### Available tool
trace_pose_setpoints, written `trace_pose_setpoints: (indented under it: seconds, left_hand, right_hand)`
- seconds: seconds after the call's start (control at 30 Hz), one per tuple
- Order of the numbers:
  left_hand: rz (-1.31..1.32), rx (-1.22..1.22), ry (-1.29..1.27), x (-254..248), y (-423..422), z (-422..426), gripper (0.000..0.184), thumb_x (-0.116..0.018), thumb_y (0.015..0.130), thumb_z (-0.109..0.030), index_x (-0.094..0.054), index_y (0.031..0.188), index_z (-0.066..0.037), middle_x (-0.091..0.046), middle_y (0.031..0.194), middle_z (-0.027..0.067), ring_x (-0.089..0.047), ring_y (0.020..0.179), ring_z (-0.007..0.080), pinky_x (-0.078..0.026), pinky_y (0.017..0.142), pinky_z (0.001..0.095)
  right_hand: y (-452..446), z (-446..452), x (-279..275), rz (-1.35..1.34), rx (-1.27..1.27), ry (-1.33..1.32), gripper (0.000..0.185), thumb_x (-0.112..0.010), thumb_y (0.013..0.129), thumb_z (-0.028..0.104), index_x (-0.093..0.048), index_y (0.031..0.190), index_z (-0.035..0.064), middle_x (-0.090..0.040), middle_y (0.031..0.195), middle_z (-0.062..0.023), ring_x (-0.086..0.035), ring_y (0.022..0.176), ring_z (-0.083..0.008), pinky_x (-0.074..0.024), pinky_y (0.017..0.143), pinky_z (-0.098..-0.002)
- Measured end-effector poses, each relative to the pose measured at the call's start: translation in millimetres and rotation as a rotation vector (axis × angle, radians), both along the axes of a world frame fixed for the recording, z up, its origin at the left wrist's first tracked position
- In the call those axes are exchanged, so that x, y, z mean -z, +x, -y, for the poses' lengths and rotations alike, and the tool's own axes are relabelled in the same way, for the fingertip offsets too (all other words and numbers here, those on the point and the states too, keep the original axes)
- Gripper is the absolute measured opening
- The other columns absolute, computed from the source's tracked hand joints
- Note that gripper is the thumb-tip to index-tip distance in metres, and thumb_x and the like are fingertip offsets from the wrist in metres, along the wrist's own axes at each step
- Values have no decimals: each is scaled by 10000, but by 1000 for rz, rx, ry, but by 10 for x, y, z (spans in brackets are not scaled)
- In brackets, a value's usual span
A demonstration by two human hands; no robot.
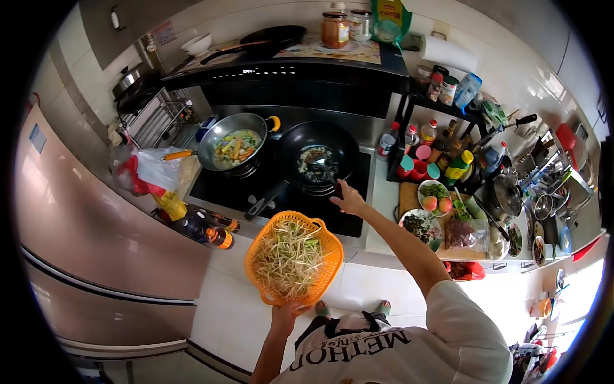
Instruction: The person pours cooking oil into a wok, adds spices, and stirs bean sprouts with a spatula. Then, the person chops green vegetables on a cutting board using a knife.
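Note:
My left hand grips the near rim of an orange plastic basket, held in front of the stove. Bean sprouts with some green pieces are heaped in it. My right hand is closed around the dark handle of a spatula, whose head reaches down into a black wok. Chopped whitish and brown bits lie at the bottom of the wok, around the spatula's head. The wok's handle points toward me, just behind the basket.
A steel wok with vegetables sits on the left burner. Sauce bottles stand right of the stove. Plates with chopped food and peaches crowd the right counter. Bottles stand at the stove's left, by the fridge.

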State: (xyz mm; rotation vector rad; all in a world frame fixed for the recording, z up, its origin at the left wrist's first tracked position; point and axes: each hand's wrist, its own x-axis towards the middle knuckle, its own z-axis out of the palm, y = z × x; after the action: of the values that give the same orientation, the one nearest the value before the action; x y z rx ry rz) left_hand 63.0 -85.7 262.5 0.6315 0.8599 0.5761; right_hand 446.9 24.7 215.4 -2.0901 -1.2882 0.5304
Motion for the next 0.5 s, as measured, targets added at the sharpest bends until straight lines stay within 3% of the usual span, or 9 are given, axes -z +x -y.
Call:
trace_pose_setpoints:
  seconds: [0.07, 0.1, 0.13, 0.27, 0.5]
  left_hand:
    - [7, -55, 15, 91, -172, -115, 536, -517, 853, 17, -382, 1371, 3, -541, 1283, 174, -616, 1121, 338, -585, 881, 516]
    - [16, -69, 19, 63, -219, -162, 539, -526, 850, 10, -383, 1370, 4, -543, 1282, 169, -623, 1111, 330, -586, 874, 513]
    - [29, -70, 40, 44, -256, -214, 536, -529, 851, 10, -386, 1368, 4, -546, 1279, 169, -626, 1104, 326, -588, 871, 508]
    - [50, -95, 81, -12, -318, -302, 510, -551, 854, 10, -412, 1345, 0, -558, 1263, 163, -640, 1078, 306, -597, 858, 486]
    - [80, -126, 56, -84, -197, -316, 428, -562, 875, 12, -460, 1290, -7, -583, 1224, 157, -652, 1055, 289, -609, 842, 453]
  right_hand:
    - [40, -180, 105, 194, -6, -156, 520, -604, 884, 253, -437, 1343, 75, -627, 1119, -276, -626, 1022, -448, -518, 871, -492]
    - [-25, -112, -113, 279, 33, -214, 486, -574, 854, 161, -472, 1325, 98, -625, 1125, -273, -636, 987, -451, -531, 848, -503]
    - [-25, -15, -335, 365, 39, -188, 405, -573, 855, 167, -553, 1254, 106, -655, 1069, -247, -651, 943, -430, -537, 818, -496]
    - [129, 433, -1095, 420, -97, -142, 372, -542, 846, 157, -641, 1191, 57, -683, 971, -211, -652, 904, -395, -514, 843, -483]
    - [270, 561, -1405, 536, -196, -283, 360, -550, 848, 142, -660, 1183, 67, -686, 987, -210, -651, 943, -395, -519, 832, -487]
